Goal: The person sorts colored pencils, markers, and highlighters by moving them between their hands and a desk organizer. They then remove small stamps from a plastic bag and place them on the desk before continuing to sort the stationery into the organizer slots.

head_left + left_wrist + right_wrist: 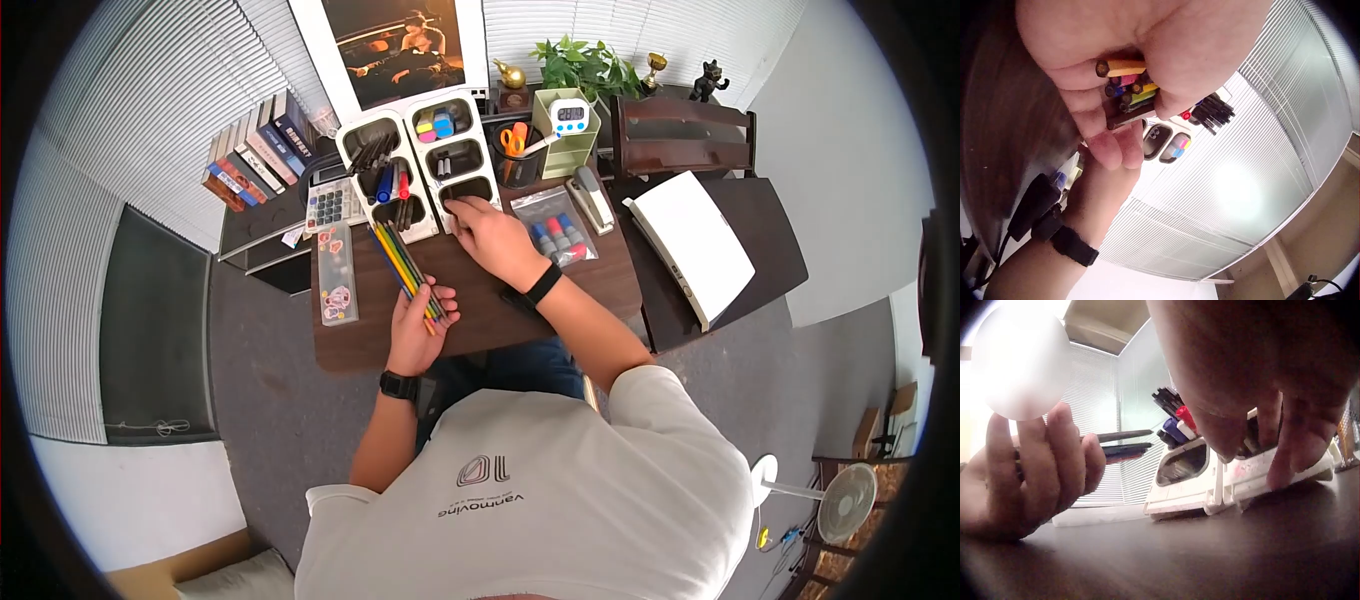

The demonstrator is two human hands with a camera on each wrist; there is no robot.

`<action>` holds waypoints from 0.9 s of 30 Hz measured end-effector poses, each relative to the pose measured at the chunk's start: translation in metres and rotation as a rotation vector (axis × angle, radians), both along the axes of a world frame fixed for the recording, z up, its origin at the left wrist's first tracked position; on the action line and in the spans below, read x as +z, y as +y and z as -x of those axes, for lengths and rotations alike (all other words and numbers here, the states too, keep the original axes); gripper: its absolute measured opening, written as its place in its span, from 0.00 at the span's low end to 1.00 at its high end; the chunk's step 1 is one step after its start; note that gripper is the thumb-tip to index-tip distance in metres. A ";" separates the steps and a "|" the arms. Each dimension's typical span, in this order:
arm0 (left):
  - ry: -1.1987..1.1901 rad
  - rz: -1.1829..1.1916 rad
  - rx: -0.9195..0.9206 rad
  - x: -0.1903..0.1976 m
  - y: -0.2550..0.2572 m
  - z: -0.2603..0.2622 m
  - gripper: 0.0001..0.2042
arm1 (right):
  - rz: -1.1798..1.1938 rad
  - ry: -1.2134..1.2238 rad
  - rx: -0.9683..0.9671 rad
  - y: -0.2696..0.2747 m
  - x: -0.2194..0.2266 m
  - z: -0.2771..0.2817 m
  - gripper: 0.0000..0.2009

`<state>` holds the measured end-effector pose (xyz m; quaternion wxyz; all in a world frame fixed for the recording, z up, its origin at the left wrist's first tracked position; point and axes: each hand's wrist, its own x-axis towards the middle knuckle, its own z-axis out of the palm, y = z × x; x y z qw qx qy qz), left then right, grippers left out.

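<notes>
My left hand (418, 315) holds a bundle of coloured pencils (398, 262), their far ends pointing up toward the two-column white desk organizer (430, 190). In the left wrist view the pencils' blunt ends (1132, 86) show against the palm, yellow, pink, blue and green among them. My right hand (492, 238) is at the front right compartment of the organizer, its fingers over the rim. From the right wrist, one straight finger (1282, 465) reaches down across the organizer's front wall (1244, 481); the other fingertips are partly hidden.
Black pens (372, 152) and blue and red markers (403, 180) stand in the organizer, highlighters (435, 125) at its back. A clear sticker-covered case (338, 275) and calculator (332, 205) lie left; a bag of markers (556, 228), stapler (590, 200) and pen cup (516, 168) are right.
</notes>
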<state>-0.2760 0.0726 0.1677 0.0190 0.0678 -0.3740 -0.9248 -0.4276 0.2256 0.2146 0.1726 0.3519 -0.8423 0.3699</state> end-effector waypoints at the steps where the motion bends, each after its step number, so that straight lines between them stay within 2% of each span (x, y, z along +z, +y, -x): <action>1: 0.010 0.001 -0.009 -0.001 -0.001 0.001 0.08 | 0.035 0.022 -0.027 0.002 0.005 -0.007 0.11; 5: -0.028 -0.009 0.019 0.003 0.005 -0.001 0.08 | 0.189 -0.018 -0.010 0.020 0.027 -0.046 0.10; 9: -0.025 -0.065 0.059 0.004 0.014 0.003 0.08 | 0.178 -0.208 0.099 0.031 0.013 -0.090 0.12; 11: -0.058 -0.056 0.099 0.005 0.019 0.003 0.09 | 0.258 -0.450 0.173 0.030 0.006 -0.101 0.14; 15: -0.028 -0.018 0.029 0.003 0.024 0.006 0.10 | 0.303 -0.416 0.235 0.030 -0.013 -0.104 0.17; 18: -0.018 -0.015 0.019 -0.010 0.022 0.006 0.10 | 0.419 -0.476 0.260 0.030 -0.021 -0.097 0.18; 23: -0.049 -0.014 -0.005 0.000 0.020 0.004 0.10 | 0.440 -0.273 0.165 0.058 0.010 -0.096 0.14; 24: -0.072 0.047 0.043 0.004 0.022 0.004 0.09 | 0.440 -0.271 0.163 0.065 0.014 -0.094 0.14; 26: -0.092 0.107 0.087 0.007 0.030 0.008 0.09 | 0.431 -0.136 0.010 0.077 0.022 -0.090 0.11; 27: -0.035 0.162 0.177 0.008 0.036 0.014 0.08 | 0.419 -0.094 -0.047 0.079 0.025 -0.087 0.11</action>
